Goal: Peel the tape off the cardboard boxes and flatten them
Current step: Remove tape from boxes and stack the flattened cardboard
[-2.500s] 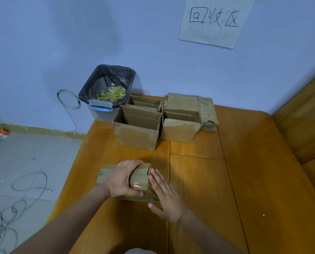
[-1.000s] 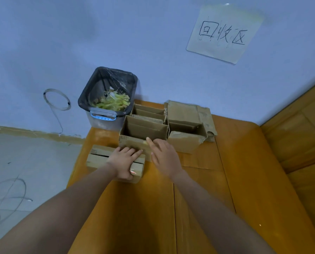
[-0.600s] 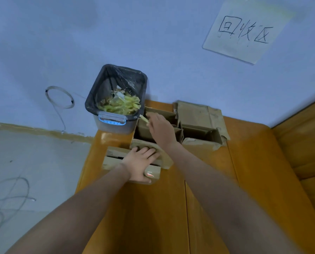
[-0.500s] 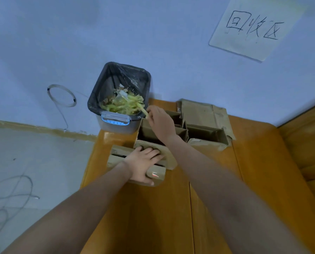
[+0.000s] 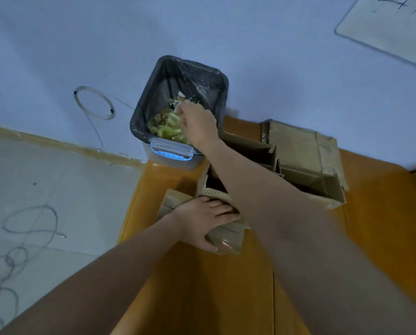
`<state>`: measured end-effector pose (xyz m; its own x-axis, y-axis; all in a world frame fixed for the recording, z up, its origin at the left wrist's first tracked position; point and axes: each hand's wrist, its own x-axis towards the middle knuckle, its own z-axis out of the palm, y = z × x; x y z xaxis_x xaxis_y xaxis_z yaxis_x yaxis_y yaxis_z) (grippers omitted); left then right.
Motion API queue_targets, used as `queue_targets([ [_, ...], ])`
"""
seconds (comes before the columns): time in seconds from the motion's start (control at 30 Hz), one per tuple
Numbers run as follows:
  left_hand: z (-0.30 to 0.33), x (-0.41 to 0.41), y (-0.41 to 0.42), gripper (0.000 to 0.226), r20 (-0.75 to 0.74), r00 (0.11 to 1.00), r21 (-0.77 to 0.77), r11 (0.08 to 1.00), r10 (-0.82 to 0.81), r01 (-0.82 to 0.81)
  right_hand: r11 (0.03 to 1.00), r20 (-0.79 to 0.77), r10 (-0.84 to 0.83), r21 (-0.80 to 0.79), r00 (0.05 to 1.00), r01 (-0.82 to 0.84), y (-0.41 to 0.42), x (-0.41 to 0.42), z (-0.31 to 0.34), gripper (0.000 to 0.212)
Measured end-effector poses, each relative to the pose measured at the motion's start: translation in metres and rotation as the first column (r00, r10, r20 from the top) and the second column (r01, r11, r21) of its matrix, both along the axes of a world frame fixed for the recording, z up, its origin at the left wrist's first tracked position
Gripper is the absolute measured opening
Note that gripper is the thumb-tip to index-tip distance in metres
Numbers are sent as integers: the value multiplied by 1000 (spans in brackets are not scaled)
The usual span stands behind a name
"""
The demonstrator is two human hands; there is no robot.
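My left hand lies on a small brown cardboard box near the table's left edge, fingers across its top and thumb down its near face. My right hand reaches over the open boxes and hangs above the black-lined bin, fingertips bunched on a pale scrap of tape. The bin holds a heap of yellow-green tape strips. An open box stands just behind the small one, partly hidden by my right forearm.
More open boxes and a flattened cardboard sheet sit at the back of the wooden table. A paper sign hangs on the wall. Cables lie on the floor to the left.
My right hand carried the tape strip from the box, over the open boxes, to above the bin. My left hand kept its place on the small box, which slid farther from me.
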<state>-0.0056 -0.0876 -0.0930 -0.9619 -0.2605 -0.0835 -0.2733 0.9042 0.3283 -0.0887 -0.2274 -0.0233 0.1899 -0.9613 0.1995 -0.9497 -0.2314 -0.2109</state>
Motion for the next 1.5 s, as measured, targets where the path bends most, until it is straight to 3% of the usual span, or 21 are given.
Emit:
queue_targets([
  [0.1,1,0,-1,81,-51,999,26,1000,5,-3,1000,-46,0,28,999,2,-19,8,-10,21],
  [0.27,-1,-1,-1,80,-52,999,47,999,14,-12,999,-312,5,51,950,12,-43,6,-29,27],
  [0.47,-4,-3,-3,84,-32,999,62,998,23,-21,988,-487,119,146,865,-53,-45,-2,-43,25],
  [0.57,-5,-4,-4,87,-17,999,63,998,27,-26,961,-535,224,261,815,-92,-42,-5,-41,38],
  [0.63,-5,-5,-4,89,-1,1000,37,999,25,-25,940,-506,257,328,823,-92,-42,-6,-30,41],
  [0.73,-4,-5,-2,89,17,999,11,999,30,-30,913,-335,231,400,913,-84,-42,-7,-13,38],
  [0.87,-4,-5,0,90,32,998,-20,999,46,-45,929,-174,157,361,972,-86,-33,-10,3,35],
  [1.0,-1,-6,2,92,76,995,-52,997,60,-56,957,-179,160,268,971,-109,-18,-15,23,35],
  [1.5,14,1,48,94,181,965,-63,982,188,-179,979,-239,102,198,966,-55,117,-78,67,39],
])
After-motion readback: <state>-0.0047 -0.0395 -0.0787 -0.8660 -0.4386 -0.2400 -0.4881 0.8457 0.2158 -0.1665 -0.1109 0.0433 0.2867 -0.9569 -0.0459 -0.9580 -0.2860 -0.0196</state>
